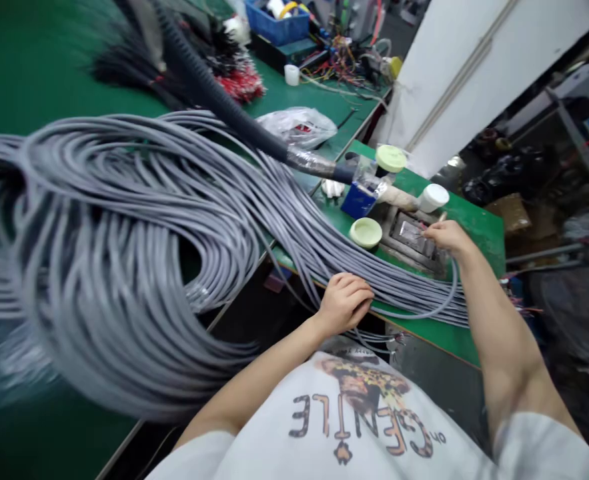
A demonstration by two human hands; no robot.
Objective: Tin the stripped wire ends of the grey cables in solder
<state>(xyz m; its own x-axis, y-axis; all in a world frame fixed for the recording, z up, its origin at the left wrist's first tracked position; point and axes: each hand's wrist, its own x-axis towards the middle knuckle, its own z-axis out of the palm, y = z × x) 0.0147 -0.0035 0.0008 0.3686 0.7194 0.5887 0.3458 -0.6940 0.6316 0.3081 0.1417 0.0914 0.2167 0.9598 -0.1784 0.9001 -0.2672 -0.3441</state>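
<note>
A thick bundle of grey cables (304, 213) runs from a large coil (124, 180) on the left across to the green bench on the right. My left hand (345, 301) is closed at the bundle's near edge, fingers curled over grey cable; its grip is partly hidden. My right hand (447, 237) pinches the end of one grey cable, which loops down from it to the bundle. Thin wire ends at my right fingertips are over a small metal solder pot (410, 233) with a shiny surface. A pale green lid (365, 233) lies beside the pot.
A dark flexible hose (224, 110) slants down to a blue box (358, 200) by the pot. White tub (433, 197) and green-lidded jar (390, 159) stand behind. A plastic bag (299, 127), black-and-red wires (241, 79) and a blue bin (278, 25) lie farther back.
</note>
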